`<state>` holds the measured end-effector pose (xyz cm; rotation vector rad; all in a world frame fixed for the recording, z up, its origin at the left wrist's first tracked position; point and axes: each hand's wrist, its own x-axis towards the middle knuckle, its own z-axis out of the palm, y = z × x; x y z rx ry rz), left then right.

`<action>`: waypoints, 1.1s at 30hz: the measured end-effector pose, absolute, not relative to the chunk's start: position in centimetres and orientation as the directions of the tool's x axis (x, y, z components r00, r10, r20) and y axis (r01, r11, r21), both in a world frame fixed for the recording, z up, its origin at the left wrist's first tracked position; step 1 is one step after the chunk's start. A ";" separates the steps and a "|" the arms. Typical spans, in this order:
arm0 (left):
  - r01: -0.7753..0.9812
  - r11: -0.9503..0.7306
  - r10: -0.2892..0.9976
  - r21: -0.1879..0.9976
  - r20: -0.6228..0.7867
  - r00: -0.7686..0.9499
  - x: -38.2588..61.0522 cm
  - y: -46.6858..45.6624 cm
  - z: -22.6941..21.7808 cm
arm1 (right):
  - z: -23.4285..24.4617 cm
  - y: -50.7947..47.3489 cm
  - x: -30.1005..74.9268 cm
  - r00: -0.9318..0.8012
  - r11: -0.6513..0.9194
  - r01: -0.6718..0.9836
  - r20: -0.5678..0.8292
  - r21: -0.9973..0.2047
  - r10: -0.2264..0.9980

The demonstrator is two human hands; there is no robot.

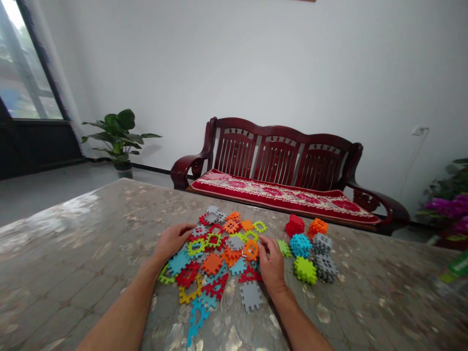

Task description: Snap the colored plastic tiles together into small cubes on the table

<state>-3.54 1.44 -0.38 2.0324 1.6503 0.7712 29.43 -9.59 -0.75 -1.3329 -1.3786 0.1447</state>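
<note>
A loose pile of toothed, interlocking foam-like building tiles (pixel 212 264) in red, orange, blue, grey, yellow and green lies in front of me. Some tiles are solid, others are open frames. My left hand (pixel 174 243) rests at the pile's left edge, thumb and fingers apart, its fingertips by a grey tile (pixel 199 231). At the right edge, my right hand (pixel 272 263) has its thumb and forefinger bent at the side of an orange tile (pixel 250 250) with cut-outs, seemingly pinching it. Nearest me are a grey square tile (pixel 251 296) and a blue triangular frame (pixel 198 317).
Right of my right hand stand stacks sorted by colour: red (pixel 294 225), orange (pixel 318 227), blue (pixel 300 245), green (pixel 305 270) and grey (pixel 326 268). A patterned cloth (pixel 91 278) covers the table. Beyond it is a wooden bench (pixel 278 156); a green-labelled bottle (pixel 455 270) is at far right.
</note>
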 end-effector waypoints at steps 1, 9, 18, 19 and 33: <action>0.747 -0.216 0.976 0.629 0.162 0.146 -3.6 1.5 -0.4 | -0.9 -9.5 29.5 0.305 0.337 0.595 0.593 -0.729 0.745; 0.769 -0.230 0.972 0.596 0.176 0.153 -3.6 1.5 -0.6 | -1.0 -9.4 29.7 0.301 0.297 0.637 0.585 -0.711 0.753; 0.783 -0.227 0.973 0.580 0.171 0.155 -3.2 0.9 0.4 | 0.2 -10.8 28.4 0.063 0.265 0.820 0.541 -0.507 0.839; 0.782 -0.226 0.973 0.581 0.170 0.155 -3.2 0.8 0.5 | 0.2 -10.9 28.3 0.051 0.256 0.827 0.521 -0.500 0.852; 0.771 -0.208 0.978 0.602 0.158 0.140 -2.9 0.3 1.1 | -0.8 -10.1 28.8 0.125 0.285 0.740 0.541 -0.609 0.832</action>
